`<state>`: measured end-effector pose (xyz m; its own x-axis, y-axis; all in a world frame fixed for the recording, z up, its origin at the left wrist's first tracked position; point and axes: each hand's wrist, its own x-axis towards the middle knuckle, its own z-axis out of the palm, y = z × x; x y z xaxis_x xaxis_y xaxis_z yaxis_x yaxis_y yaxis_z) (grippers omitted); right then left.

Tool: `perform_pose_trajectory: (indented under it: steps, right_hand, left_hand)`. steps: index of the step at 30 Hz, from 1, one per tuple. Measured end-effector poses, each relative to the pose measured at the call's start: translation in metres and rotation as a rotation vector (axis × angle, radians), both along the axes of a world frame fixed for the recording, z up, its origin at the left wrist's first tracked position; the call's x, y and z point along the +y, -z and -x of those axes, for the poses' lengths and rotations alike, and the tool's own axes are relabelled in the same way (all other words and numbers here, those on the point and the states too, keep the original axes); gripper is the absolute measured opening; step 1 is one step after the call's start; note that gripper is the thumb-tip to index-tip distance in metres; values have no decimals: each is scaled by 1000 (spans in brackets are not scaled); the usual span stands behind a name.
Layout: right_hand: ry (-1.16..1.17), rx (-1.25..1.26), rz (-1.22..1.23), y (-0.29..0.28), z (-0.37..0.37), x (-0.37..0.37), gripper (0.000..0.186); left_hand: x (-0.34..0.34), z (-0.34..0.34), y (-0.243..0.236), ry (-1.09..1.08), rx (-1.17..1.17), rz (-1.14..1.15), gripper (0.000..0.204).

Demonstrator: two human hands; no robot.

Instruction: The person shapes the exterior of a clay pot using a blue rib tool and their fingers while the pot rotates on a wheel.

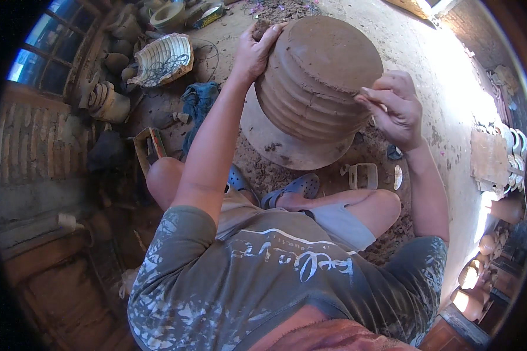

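A large brown ridged clay pot [313, 76], with a flat top face, rests on a round pale wheel platform [281, 153] in front of me. My left hand [256, 52] is at the pot's upper left edge, fingers curled around a dark clay lump [260, 30], thumb lying by the pot's side. My right hand [395, 108] is at the right edge of the top face, fingertips pinched close to the rim; whatever is between them is too small to make out. My crossed legs and blue clogs [301, 190] are below the wheel.
At left lie a ribbed pale container with wire [161, 58], blue cloth [200, 96], stacked pots [105, 102] and an open box [147, 146]. A small plastic container [363, 175] is right of my feet. Several pots [471, 272] line the right side.
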<state>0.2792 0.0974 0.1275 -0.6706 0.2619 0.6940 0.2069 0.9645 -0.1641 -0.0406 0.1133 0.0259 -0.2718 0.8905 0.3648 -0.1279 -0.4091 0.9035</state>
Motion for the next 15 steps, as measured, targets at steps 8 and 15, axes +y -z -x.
perform_pose_trajectory:
  steps: [8, 15]
  right_hand:
    - [99, -26, 253, -17, -23, -3, 20]
    - [-111, -251, 72, -27, -4, 13, 22]
  left_hand:
    - [12, 8, 9, 47, 23, 60, 40]
    - [11, 5, 0, 42, 71, 105, 44]
